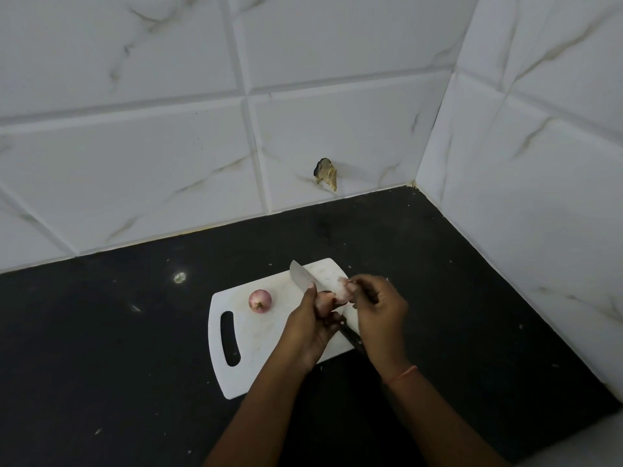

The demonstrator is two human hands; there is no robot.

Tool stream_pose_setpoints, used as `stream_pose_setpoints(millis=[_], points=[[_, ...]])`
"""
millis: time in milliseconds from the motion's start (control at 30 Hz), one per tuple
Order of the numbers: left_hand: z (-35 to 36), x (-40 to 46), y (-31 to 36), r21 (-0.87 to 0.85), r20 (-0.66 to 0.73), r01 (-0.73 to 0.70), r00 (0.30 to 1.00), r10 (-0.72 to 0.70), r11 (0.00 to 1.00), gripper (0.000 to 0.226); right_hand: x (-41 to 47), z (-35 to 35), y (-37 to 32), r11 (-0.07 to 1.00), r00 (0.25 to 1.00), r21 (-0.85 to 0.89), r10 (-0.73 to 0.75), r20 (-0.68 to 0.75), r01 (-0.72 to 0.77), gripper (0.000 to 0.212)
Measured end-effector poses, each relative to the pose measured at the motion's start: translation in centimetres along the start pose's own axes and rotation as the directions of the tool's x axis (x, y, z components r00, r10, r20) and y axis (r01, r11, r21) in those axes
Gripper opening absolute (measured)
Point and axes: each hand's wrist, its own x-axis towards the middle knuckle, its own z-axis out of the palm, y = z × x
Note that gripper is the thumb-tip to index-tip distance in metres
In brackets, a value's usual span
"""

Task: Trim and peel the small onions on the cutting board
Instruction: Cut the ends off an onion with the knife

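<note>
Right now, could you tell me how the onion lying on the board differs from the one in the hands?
The onion on the cutting board lies free and untouched with pink skin on; the held onion is off the board, gripped by the left hand and right hand, skin partly pulled away. Both are small.

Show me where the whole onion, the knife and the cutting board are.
whole onion (260, 300): head view, middle of its skin.
knife (300, 274): head view, flat of blade.
cutting board (256, 335): head view, bare surface.
</note>
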Motion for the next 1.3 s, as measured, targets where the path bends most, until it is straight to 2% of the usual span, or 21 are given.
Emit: stream_pose_setpoints(millis=[67, 133, 267, 333, 400, 500, 567, 667, 767, 900, 1067, 1167, 1300], points=[[-0.4, 0.1, 0.2, -0.101, 0.012, 0.066, 0.998, -0.065, 0.993, 0.039, 0.9, -0.7, -0.2, 1.000, 0.997, 0.002, 0.031, -0.073, -0.031, 0.015], [-0.8, 0.0, 0.4, -0.160, 0.064, 0.115, 0.992, -0.106, 0.980, 0.033, 1.9, -1.6, 0.5, 0.994, 0.995, -0.076, 0.067, -0.076, -0.073, 0.023], [-1.1, -0.3, 0.6, -0.116, 0.165, 0.102, 0.983, -0.082, 0.988, 0.034, 2.7, -2.6, 2.4, 0.936, 0.983, -0.314, 0.180, 0.044, -0.157, 0.037], [-1.0, -0.5, 0.5, -0.043, 0.167, 0.062, 0.984, -0.054, 0.997, 0.036, 2.1, -2.6, 1.7, 0.925, 0.990, -0.373, 0.111, 0.085, -0.072, 0.036], [-0.9, -0.7, 0.5, 0.109, 0.125, -0.011, 0.992, -0.003, 0.994, 0.045, 1.3, -2.5, -0.1, 0.959, 0.980, -0.276, -0.001, 0.201, 0.058, 0.028], [-1.0, -1.2, 0.4, 0.337, 0.062, -0.128, 0.992, 0.113, 0.933, 0.060, 0.4, -2.0, -2.0, 0.981, 0.910, -0.122, -0.089, 0.405, 0.151, 0.021], [-1.2, -1.4, 0.5, 0.407, 0.034, -0.149, 0.988, 0.148, 0.901, 0.067, 0.5, -1.5, -2.0, 0.970, 0.889, -0.119, -0.140, 0.436, 0.211, 0.015], [-1.3, -1.8, 0.7, 0.436, 0.045, -0.144, 0.989, 0.139, 0.888, 0.072, 0.4, -1.3, -2.1, 0.977, 0.889, -0.093, -0.131, 0.439, 0.190, 0.011], [-1.1, -2.1, 0.8, 0.452, 0.106, -0.196, 0.980, 0.166, 0.870, 0.062, 0.1, -1.2, -2.3, 0.982, 0.903, -0.073, -0.131, 0.410, 0.176, 0.010], [-0.8, -2.7, 0.2, 0.544, 0.166, -0.399, 0.914, 0.371, 0.739, 0.023, 0.0, -0.8, -2.9, 0.961, 0.905, -0.085, -0.214, 0.366, 0.262, 0.011], [-0.1, -3.3, -0.5, 0.492, 0.191, -0.529, 0.841, 0.507, 0.692, 0.020, -0.4, -0.5, -3.6, 0.940, 0.908, -0.095, -0.285, 0.306, 0.327, 0.011], [0.2, -3.5, -0.7, 0.443, 0.181, -0.542, 0.834, 0.521, 0.714, 0.019, -0.4, -0.5, -3.9, 0.919, 0.903, -0.122, -0.333, 0.269, 0.375, 0.012], [0.8, -4.1, -0.3, 0.292, 0.129, -0.510, 0.859, 0.495, 0.809, 0.021, -0.6, -0.5, -4.2, 0.908, 0.888, -0.104, -0.364, 0.281, 0.405, 0.011]])
